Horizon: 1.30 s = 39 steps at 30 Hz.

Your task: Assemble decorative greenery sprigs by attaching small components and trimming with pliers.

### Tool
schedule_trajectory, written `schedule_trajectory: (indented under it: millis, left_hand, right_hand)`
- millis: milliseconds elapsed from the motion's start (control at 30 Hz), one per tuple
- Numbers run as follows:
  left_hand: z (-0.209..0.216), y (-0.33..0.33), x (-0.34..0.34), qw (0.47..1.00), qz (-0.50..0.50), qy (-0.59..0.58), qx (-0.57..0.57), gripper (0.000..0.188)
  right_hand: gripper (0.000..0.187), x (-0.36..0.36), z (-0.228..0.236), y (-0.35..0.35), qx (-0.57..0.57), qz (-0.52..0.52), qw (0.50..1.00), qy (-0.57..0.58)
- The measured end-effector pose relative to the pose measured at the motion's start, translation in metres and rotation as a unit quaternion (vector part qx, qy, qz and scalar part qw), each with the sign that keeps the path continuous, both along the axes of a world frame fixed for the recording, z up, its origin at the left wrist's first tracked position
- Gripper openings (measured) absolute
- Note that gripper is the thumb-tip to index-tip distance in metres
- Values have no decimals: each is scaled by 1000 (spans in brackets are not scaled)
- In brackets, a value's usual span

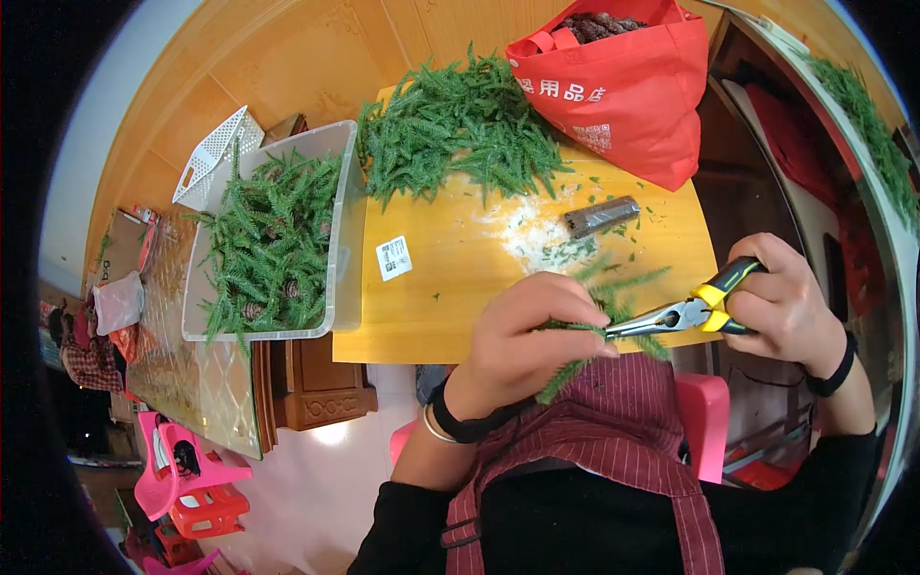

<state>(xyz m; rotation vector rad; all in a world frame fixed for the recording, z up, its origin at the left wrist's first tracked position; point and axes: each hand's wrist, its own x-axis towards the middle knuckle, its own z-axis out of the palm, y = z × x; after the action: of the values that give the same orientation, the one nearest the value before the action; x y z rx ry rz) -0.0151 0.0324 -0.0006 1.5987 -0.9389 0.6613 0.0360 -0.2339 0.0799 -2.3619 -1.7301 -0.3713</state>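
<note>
My left hand (525,331) pinches a green artificial pine sprig (567,376) between thumb and fingers, just beyond the table's near edge. Closed around the black and yellow handles of needle-nose pliers (671,316) is my right hand (788,311). The pliers' jaws point left and reach the sprig beside my left fingertips. What exactly lies between the jaw tips is too small to make out. Behind the sprig, a bundle of thin brown sticks or wires in clear wrap (602,218) lies on the yellow table (431,331), next to scattered white powder (537,235).
Loose green pine sprigs (450,129) are heaped at the table's back. A red bag (628,105) of pine cones (599,27) stands at the back right. On the left, a clear plastic bin (347,230) holds sprigs with cones. A white label (393,258) lies beside it. Pink stools (182,470) stand lower left.
</note>
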Motion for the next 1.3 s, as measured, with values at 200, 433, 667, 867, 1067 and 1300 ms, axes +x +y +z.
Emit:
schedule_trajectory:
  millis: [200, 433, 667, 867, 1067, 1300]
  left_hand:
    - [2, 2, -2, 969, 135, -162, 126, 19]
    - [-2, -2, -3, 947, 181, -226, 142, 22]
    - [1, -1, -6, 945, 184, -222, 154, 21]
    - [-3, -1, -6, 978, 144, -116, 100, 22]
    - [-9, -5, -2, 995, 30, 47, -79, 28]
    - [-14, -6, -2, 986, -15, 113, -124, 27]
  right_hand:
    - [23, -4, -7, -5, 26, -52, 998, -23]
    - [22, -8, -8, -9, 18, -65, 997, -26]
    - [22, -10, -9, -7, 29, -61, 997, -38]
    - [20, -11, -12, -3, 59, -58, 996, -14]
    - [19, -14, -12, 4, 69, -72, 995, 32]
    - [20, -14, -7, 8, 55, -72, 994, 62]
